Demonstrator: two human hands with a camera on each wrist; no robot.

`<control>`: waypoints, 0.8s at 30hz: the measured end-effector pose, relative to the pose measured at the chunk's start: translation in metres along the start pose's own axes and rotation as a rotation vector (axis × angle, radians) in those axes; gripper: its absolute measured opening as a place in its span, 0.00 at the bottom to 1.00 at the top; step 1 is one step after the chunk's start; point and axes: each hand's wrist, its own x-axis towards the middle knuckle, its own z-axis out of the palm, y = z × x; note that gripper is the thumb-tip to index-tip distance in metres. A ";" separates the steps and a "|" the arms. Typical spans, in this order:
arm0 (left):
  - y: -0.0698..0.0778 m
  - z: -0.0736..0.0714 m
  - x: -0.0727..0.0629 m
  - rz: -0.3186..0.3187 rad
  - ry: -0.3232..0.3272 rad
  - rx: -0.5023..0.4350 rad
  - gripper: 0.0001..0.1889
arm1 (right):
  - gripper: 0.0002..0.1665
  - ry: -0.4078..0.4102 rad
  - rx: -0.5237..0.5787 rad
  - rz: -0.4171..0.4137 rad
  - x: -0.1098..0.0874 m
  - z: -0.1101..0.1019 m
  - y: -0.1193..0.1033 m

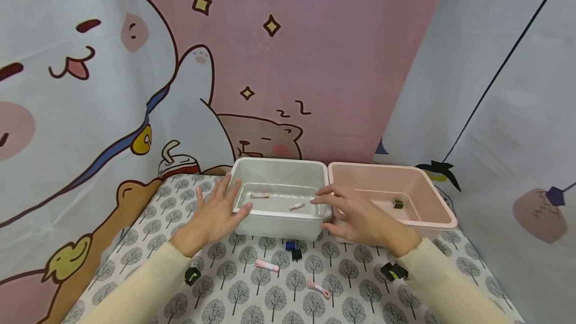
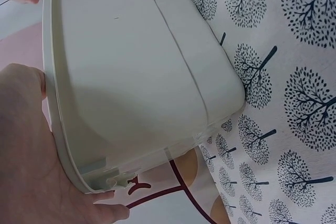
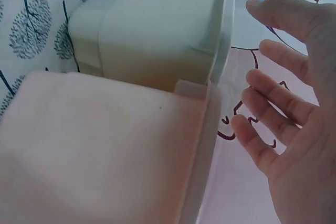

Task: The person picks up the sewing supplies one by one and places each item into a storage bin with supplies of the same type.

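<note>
My left hand [image 1: 215, 218] is at the left end of the white bin [image 1: 279, 223], its fingers spread and its thumb along the front rim. In the left wrist view that palm lies right at the bin's rim [image 2: 55, 103]. My right hand [image 1: 360, 214] hovers over the neighbouring rims of the white bin and the pink bin [image 1: 432, 218], fingers loosely extended with nothing between them. Inside the white bin lie a small orange-and-white bundle [image 1: 259, 195] and a small whitish bundle [image 1: 297, 207]. A dark thread spool [image 1: 398, 204] lies in the pink bin.
Before the white bin, a blue thread spool [image 1: 291, 245] and a black spool [image 1: 296, 254] lie on the tree-print cloth [image 1: 238, 292]. Nearer are two pink thread skeins [image 1: 266, 265]. A cartoon-print curtain [image 1: 333, 64] hangs behind the bins.
</note>
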 end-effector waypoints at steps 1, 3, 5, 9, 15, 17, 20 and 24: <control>0.000 0.000 0.000 0.000 0.000 0.000 0.47 | 0.35 0.004 0.000 -0.009 -0.002 0.001 -0.001; 0.000 0.001 0.000 0.000 0.000 -0.001 0.47 | 0.36 0.013 -0.009 -0.025 -0.006 0.004 -0.003; 0.000 0.001 0.000 0.003 0.003 0.000 0.47 | 0.36 0.021 -0.022 -0.045 -0.009 0.007 -0.005; 0.000 0.001 0.000 0.006 0.009 0.002 0.48 | 0.36 0.044 -0.022 -0.091 -0.017 0.014 -0.010; 0.000 0.002 0.000 0.007 0.014 0.008 0.48 | 0.37 0.056 -0.033 -0.135 -0.026 0.024 -0.017; 0.000 0.001 0.000 0.008 0.016 0.012 0.48 | 0.39 0.059 -0.038 -0.146 -0.029 0.027 -0.018; 0.000 0.001 0.000 0.009 0.020 0.012 0.48 | 0.40 0.063 -0.040 -0.163 -0.032 0.031 -0.020; -0.001 0.001 0.000 0.011 0.026 0.008 0.47 | 0.39 0.054 -0.038 -0.175 -0.036 0.036 -0.023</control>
